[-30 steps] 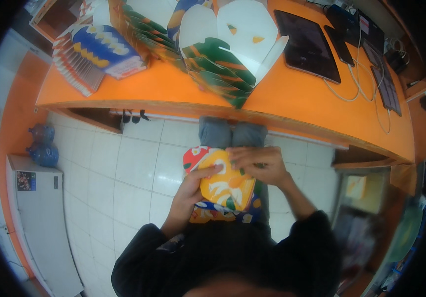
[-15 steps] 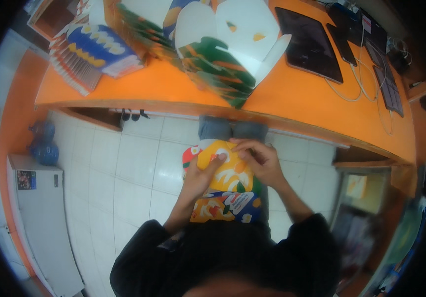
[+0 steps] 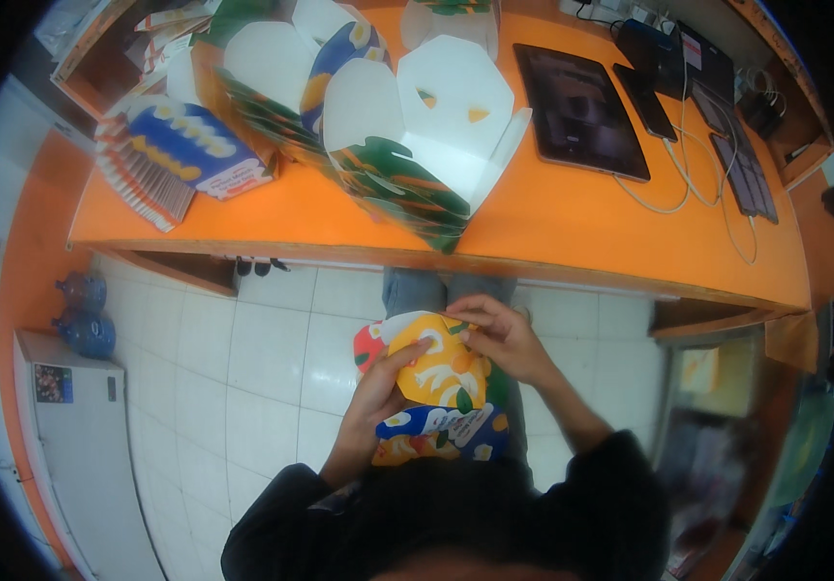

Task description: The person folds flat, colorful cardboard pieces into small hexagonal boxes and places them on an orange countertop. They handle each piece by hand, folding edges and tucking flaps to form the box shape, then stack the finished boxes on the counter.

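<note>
Hands around printed carton

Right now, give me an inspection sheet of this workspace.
Surface: orange counter, crowded.
Job's things: colourful printed carton, part folded, held over the lap.
Clutter: open white-lined cartons; stack of flat cartons; tablet; phones.
Grippers: left hand and right hand both grip the carton, fingers on its yellow flap.
Cables: white cables by the tablet.
Surroundings: white tiled floor; blue water bottles.
</note>
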`<action>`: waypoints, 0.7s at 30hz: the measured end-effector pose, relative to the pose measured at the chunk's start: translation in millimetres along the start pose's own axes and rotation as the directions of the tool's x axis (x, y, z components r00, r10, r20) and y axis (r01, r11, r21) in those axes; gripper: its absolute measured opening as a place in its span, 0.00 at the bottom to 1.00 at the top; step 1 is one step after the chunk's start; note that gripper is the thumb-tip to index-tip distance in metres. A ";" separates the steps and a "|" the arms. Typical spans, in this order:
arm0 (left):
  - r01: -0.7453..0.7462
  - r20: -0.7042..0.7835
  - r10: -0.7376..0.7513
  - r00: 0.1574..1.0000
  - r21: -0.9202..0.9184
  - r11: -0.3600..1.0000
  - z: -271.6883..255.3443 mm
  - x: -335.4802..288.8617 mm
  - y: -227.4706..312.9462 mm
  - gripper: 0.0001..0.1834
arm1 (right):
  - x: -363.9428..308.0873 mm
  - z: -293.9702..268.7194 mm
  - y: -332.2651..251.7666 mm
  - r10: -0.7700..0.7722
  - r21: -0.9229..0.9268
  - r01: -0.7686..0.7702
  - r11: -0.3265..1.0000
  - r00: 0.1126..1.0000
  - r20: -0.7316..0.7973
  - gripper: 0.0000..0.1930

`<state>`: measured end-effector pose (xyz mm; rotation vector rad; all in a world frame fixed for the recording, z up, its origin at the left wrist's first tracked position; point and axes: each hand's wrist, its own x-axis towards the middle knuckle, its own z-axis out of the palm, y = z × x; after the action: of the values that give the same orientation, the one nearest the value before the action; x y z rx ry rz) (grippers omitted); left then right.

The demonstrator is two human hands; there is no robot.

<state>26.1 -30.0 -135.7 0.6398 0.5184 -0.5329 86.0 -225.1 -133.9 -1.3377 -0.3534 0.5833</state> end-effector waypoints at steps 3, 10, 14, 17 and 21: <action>0.044 0.034 -0.044 0.998 -0.009 0.999 -1.6 0.5 -0.4 0.25 | 0.0 -3.1 -2.5 0.028 0.035 -0.029 0.999 0.999 0.019 0.17; 0.035 0.072 -0.033 0.997 -0.024 0.999 5.0 -3.2 0.5 0.23 | -1.6 -9.0 -3.8 0.080 0.083 -0.084 0.993 0.996 0.042 0.17; -0.100 0.005 0.100 0.995 0.163 0.982 13.5 -8.4 -5.1 0.22 | -2.8 -8.8 1.9 0.063 -0.032 -0.065 0.997 0.996 -0.068 0.15; -0.110 0.033 0.105 0.994 0.321 0.941 12.6 -10.9 -7.8 0.22 | -2.9 -8.1 5.2 0.052 -0.017 -0.054 0.998 0.991 -0.123 0.14; -0.119 0.120 0.088 0.989 0.288 0.950 3.6 -14.7 -6.6 0.23 | -6.2 3.8 10.7 0.053 -0.055 -0.062 0.997 0.987 -0.153 0.15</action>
<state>12.1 -32.5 -127.2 0.9133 0.3046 -0.5460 76.8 -224.4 -143.0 -1.4443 -0.2103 0.5186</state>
